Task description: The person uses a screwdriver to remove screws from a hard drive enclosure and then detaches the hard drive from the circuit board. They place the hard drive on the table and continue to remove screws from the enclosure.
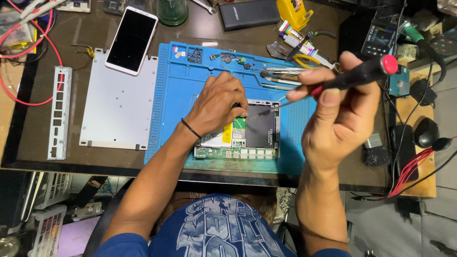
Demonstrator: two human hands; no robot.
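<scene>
closest to the camera is the blue printed shirt [223, 228], right at the bottom edge, with both forearms running up from it. the right hand [340, 112] is lifted off the bench and pinches a black screwdriver [354, 76] with a red end cap between thumb and fingers, its thin shaft pointing down-left toward the open mini pc [243, 131]. the left hand [216, 102], with a black band at the wrist, sits curled on top of that mini pc, fingers bent down at its upper left corner; can't tell if it's gripping anything under there. the mini pc lies on the blue work mat [176, 90] in the middle of the dark desk, with a black drive and green board showing inside. left of the mat there's a grey metal plate [119, 109] with a white phone [132, 40] lying face up across its top edge, and a perforated metal bracket [59, 112] further left.
</scene>
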